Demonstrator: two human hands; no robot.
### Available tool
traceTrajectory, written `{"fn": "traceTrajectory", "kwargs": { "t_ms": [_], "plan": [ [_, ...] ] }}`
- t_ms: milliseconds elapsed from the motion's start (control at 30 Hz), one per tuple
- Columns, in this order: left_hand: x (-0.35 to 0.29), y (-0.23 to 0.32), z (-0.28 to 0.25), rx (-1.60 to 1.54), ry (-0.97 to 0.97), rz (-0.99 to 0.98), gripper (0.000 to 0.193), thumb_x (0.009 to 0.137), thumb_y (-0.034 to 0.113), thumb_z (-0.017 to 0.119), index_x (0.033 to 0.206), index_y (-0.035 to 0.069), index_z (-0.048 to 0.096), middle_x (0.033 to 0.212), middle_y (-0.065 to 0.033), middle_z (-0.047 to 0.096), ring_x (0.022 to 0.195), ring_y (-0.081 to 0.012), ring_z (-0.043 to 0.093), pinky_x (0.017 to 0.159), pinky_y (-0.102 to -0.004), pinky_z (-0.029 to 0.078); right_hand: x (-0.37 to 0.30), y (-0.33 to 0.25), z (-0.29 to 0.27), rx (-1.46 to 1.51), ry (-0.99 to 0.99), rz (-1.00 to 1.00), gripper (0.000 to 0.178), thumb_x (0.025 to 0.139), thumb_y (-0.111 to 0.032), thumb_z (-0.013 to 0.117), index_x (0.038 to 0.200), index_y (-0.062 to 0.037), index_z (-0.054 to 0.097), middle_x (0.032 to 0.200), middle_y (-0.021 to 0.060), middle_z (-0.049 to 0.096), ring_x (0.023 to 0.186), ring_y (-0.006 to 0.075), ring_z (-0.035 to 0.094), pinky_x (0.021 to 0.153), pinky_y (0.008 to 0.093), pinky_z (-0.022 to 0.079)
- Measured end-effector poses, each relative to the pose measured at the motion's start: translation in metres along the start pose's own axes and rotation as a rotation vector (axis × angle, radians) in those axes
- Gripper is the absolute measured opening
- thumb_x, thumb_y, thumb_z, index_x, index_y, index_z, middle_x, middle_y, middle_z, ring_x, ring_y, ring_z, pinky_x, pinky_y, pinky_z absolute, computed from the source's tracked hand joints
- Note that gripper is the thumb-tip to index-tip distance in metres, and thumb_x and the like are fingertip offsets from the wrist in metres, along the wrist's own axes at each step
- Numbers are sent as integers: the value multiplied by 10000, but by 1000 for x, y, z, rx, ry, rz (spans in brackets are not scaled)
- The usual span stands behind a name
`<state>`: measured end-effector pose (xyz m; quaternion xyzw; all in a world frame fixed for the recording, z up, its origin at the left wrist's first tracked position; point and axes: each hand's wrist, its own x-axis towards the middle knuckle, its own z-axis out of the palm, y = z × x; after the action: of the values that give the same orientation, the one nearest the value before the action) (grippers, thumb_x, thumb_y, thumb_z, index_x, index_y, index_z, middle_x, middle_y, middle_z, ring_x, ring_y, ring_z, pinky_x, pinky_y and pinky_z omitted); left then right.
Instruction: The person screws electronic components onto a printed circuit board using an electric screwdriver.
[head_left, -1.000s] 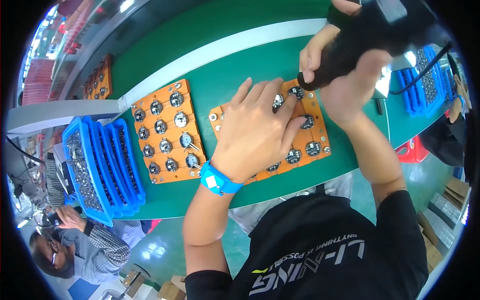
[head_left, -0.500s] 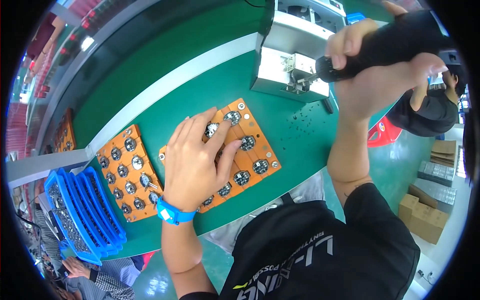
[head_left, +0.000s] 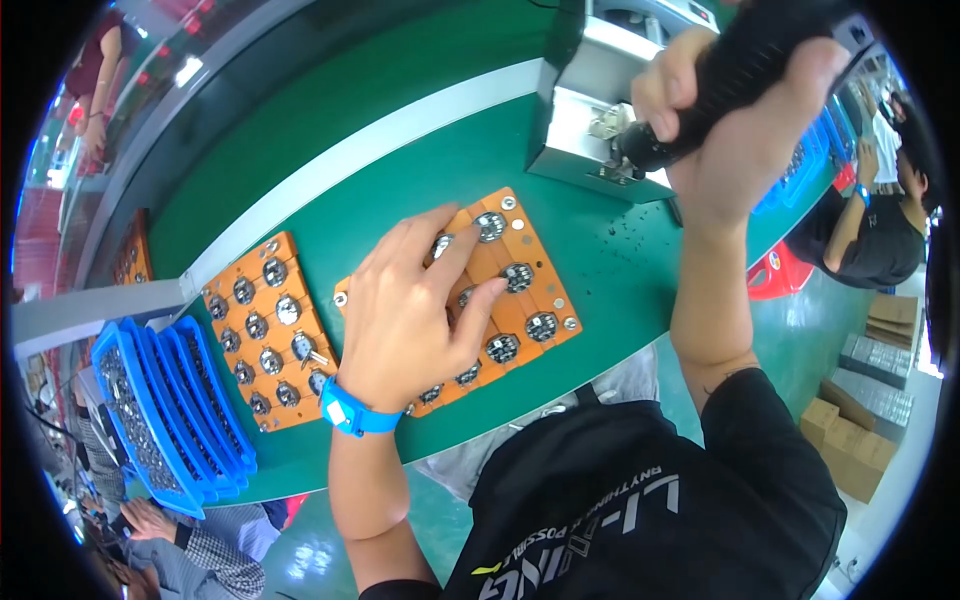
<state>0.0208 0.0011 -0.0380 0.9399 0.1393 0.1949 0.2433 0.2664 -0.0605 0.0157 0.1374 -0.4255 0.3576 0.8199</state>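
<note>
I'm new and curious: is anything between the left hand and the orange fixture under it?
Nothing visible besides the round circuit boards on the orange fixture; the left hand lies over it, hiding what's under the palm.

This side of the white rail (head_left: 500, 89) I count two orange boards (head_left: 510, 312) (head_left: 273, 338); to its right, one machine (head_left: 595, 65), one screwdriver (head_left: 735, 75).

The view comes from the left of two wide fisheye cameras worn on the person's head. It looks steeply down from close above, upright and unmirrored, with the black shirt (head_left: 640, 510) at the lower edge, the hands (head_left: 400, 310) and green worktop (head_left: 620, 285) beyond, straight edges bowing toward the rim.
</note>
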Motion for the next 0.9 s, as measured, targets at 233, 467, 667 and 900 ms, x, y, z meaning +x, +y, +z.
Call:
{"fn": "traceTrajectory", "kwargs": {
  "t_ms": [233,467,667,900],
  "plan": [
    [-2,-3,-4,-68,13,-29,343,781,124,762,1086,-29,723,1211,-207,706,985,-393,708,834,-430,581,-51,36,28,-934,390,266,982,880,-921,108,742,-41,522,576,73,550,452,169,524,465,290,440],
    [-3,-6,-2,-60,29,-13,330,767,118,763,1065,-22,741,1196,-200,710,966,-385,705,821,-427,578,-62,64,27,-1052,288,188,683,1053,-627,452,1333,-4,451,675,79,615,483,118,539,475,250,446],
    [-4,-5,-3,-60,32,-17,339,754,107,762,1066,-21,743,1194,-191,710,968,-383,701,821,-431,573,-70,58,31,-1078,479,379,995,854,-950,217,1309,-85,406,635,58,543,469,171,501,508,305,447],
    [-6,0,-12,-101,-9,-94,298,767,119,748,1021,-36,743,1158,-220,701,999,-399,682,891,-465,552,-68,72,32,-1164,217,494,898,902,-844,471,1298,-43,390,617,85,561,469,134,509,490,261,434]
  ]
}}
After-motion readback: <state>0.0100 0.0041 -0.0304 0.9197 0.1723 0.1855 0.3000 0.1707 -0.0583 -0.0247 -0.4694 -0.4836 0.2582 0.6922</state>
